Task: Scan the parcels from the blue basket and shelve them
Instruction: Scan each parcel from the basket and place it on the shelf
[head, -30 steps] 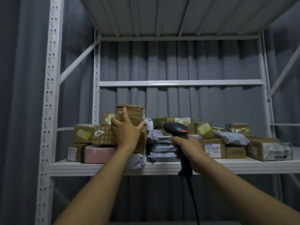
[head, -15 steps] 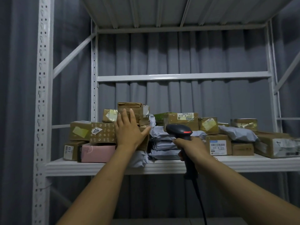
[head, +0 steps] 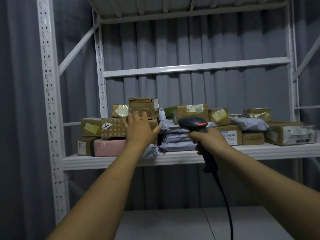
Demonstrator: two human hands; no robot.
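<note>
My left hand [head: 140, 130] is up at the white metal shelf [head: 190, 157], fingers straight and spread, palm toward the left stack of parcels and holding nothing. Its fingertips reach just under the small brown cardboard box [head: 142, 107] that sits on top of that stack; whether my palm actually touches the cartons behind it I cannot tell. My right hand [head: 207, 139] is curled round the grip of the black handheld barcode scanner [head: 194, 122], its head pointed at the shelf and its black cable [head: 223, 196] hanging down toward me. The shelf is already well loaded. On the left are the brown carton with the "220" sticker [head: 112, 129] and the pink box [head: 110, 147]. A pile of grey plastic mailer bags [head: 174, 135] lies in the middle, and more taped brown cartons run off to the right. I judge the top box to be shelved, since my hand is empty, so many parcels are done. The blue basket is out of view, so I cannot say how many remain. If any do, the next step is to reach back for another parcel, scan it and find it a gap.
</note>
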